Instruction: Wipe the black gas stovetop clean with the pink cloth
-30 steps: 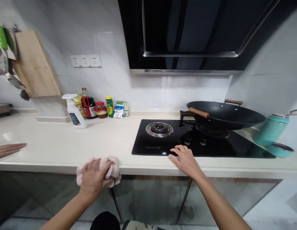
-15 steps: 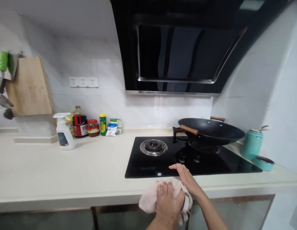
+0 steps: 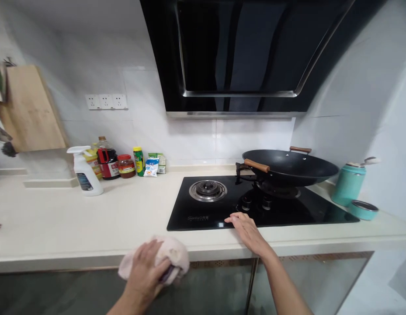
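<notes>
My left hand point(image 3: 145, 267) is closed on a pale pink cloth point(image 3: 173, 253) at the front edge of the counter. A dark purple patch shows among the cloth's folds beside my thumb; what it is I cannot make out. To the right, my right hand point(image 3: 244, 226) lies with fingers stretched out at the front edge of the black gas stove point(image 3: 288, 216), holding nothing. Behind that hand are the stove's knobs and a black wok point(image 3: 288, 168) with wooden handles on the right burner. The left burner point(image 3: 208, 190) is bare.
A white spray bottle point(image 3: 86, 175), a red-lidded jar point(image 3: 126, 166), other seasonings and packets point(image 3: 151, 167) line the back left. At right stand a teal flask point(image 3: 348, 186) and its teal cup-like lid point(image 3: 363, 211). A range hood point(image 3: 235, 103) hangs above. A cutting board point(image 3: 30, 109) hangs at left.
My left hand has moved left along the counter's front edge, carrying the cloth. The right hand stays by the stove's front edge, its fingers a little lower. The view has shifted slightly.
</notes>
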Available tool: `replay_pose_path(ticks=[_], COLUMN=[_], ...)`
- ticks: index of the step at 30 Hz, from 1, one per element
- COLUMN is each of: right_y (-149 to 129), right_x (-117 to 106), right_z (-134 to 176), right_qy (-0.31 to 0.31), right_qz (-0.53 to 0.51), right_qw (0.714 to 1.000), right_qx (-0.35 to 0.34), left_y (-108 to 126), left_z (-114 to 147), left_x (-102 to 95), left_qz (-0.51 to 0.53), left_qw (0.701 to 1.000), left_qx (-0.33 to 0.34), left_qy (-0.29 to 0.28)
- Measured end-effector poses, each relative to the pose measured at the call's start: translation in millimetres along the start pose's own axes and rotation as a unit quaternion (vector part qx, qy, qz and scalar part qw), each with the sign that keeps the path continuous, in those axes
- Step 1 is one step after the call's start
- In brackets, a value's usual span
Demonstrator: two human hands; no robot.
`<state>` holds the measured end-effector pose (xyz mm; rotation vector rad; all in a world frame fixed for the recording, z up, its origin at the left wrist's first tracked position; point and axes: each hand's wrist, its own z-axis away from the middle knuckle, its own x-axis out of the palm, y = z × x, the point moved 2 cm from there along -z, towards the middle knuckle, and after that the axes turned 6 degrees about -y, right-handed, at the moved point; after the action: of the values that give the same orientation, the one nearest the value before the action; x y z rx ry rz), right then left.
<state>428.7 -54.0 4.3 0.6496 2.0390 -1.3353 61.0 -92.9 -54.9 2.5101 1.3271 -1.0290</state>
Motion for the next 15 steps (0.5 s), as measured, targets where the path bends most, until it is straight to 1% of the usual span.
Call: replay_pose_path(ticks=[1, 3, 5, 6, 7, 9, 12, 15], right_y=[0.7, 1.2, 0.7, 0.2, -0.5, -1.8, -3.6, -4.3], right_x=[0.6, 1.9, 2.7, 2.8, 2.7, 1.9, 0.6, -0.1], right_z=[0.3, 0.8, 1.1, 1.1, 1.1, 1.0, 0.9, 0.8], right_qy=[0.002, 0.004, 0.002, 0.001, 0.003, 0.010, 0.017, 0.017], right_qz=[0.006, 0.014, 0.015, 0.013, 0.012, 0.011, 0.012, 0.008], right_qw=[1.000, 1.000, 1.000, 1.000, 1.000, 1.000, 1.000, 1.000], right_qx=[-0.005, -0.017, -0.025, -0.027, -0.026, -0.020, -0.009, -0.001], left_y=[-16.0, -40.5, -50.0, -48.6, -43.2, -22.5, 24.2, 74.5], left_z=[10.2, 23.2, 24.0, 20.1, 14.0, -3.4, -35.5, -69.0], left_x=[-9.6, -25.6, -34.0, -34.9, -33.9, -27.5, -12.2, 4.5], left_qz=[-0.028, -0.067, -0.086, -0.092, -0.096, -0.099, -0.069, -0.014], left_qw=[0.999, 0.996, 0.992, 0.991, 0.989, 0.985, 0.981, 0.974], left_qx=[0.005, -0.015, -0.041, -0.056, -0.071, -0.097, -0.120, -0.150], left_qy=[-0.027, -0.061, -0.078, -0.082, -0.087, -0.099, -0.134, -0.171])
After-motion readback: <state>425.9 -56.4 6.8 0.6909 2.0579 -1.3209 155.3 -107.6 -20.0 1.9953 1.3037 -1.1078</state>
